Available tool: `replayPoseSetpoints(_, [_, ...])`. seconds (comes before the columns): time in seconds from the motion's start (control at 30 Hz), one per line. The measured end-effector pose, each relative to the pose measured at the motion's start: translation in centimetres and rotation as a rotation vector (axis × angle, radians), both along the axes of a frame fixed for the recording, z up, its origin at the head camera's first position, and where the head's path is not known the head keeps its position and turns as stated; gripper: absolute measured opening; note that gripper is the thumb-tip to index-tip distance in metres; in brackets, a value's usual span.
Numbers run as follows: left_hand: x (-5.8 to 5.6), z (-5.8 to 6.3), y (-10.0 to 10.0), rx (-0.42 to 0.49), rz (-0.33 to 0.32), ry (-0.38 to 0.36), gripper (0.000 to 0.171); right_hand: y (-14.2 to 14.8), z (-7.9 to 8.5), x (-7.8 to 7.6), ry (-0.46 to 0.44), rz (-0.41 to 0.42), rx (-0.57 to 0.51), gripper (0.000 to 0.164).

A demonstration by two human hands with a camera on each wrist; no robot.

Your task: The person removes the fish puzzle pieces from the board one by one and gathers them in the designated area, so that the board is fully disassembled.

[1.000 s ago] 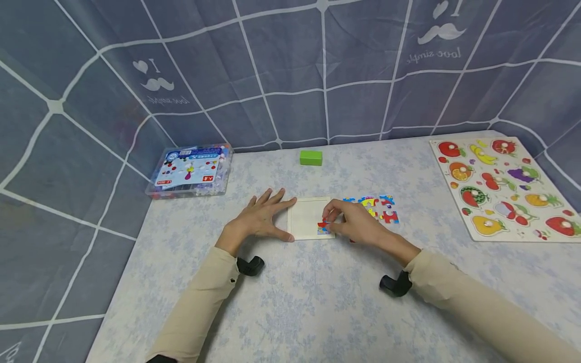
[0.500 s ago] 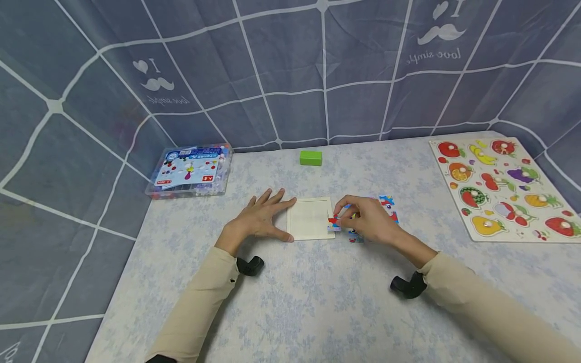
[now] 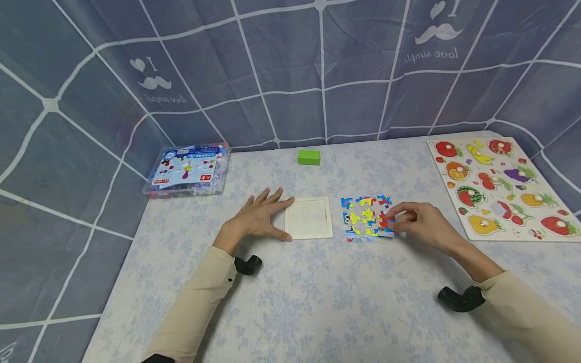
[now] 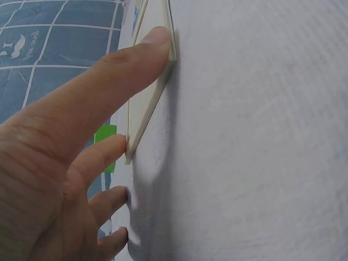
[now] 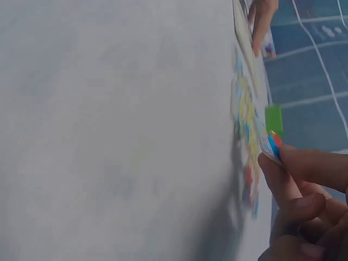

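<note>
My left hand (image 3: 254,222) lies at the left side of a bare, cream puzzle tray (image 3: 308,219), its fingers spread, with thumb and index finger touching the tray's edge. In the left wrist view the thumb tip rests on the tray rim (image 4: 152,87). My right hand (image 3: 422,226) is at the right end of a block of loosely arranged puzzle pieces (image 3: 367,216) in yellow, red and blue. Between its thumb and index finger it pinches one puzzle piece (image 5: 273,143), held tilted above the others in the right wrist view.
A green block (image 3: 309,158) sits behind the tray. At back left is a clear plastic box (image 3: 186,170) with a printed label. A fruit peg board (image 3: 501,189) lies at right. Grey-blue checked cloth (image 3: 290,65) hangs behind the table.
My right hand has carried the puzzle piece from the tray's lower right corner rightward to the far side of the laid-out pieces, uncovering them. My left hand stays at the tray.
</note>
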State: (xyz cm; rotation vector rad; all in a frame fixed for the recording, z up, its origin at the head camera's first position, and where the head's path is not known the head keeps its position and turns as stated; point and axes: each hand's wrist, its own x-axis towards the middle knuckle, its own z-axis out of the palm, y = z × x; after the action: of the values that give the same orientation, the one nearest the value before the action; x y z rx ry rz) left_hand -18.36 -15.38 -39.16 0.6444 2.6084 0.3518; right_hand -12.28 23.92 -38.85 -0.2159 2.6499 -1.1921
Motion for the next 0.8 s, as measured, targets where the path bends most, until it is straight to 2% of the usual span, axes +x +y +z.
replayPoseSetpoints(0.27, [0.1, 0.2, 0.0, 0.001, 0.001, 0.004, 0.104, 1.4, -0.9, 0.3, -0.036, -0.030, 0.038, 0.029])
replayPoseSetpoints(0.53, [0.1, 0.0, 0.0, 0.001, -0.001, 0.001, 0.105, 1.3, -1.1, 0.1, 0.029, -0.006, 0.083, 0.025])
replayPoseSetpoints(0.8, [0.0, 0.1, 0.1, -0.010, 0.001, 0.008, 0.104, 1.4, -1.2, 0.0, 0.028, -0.001, 0.100, 0.023])
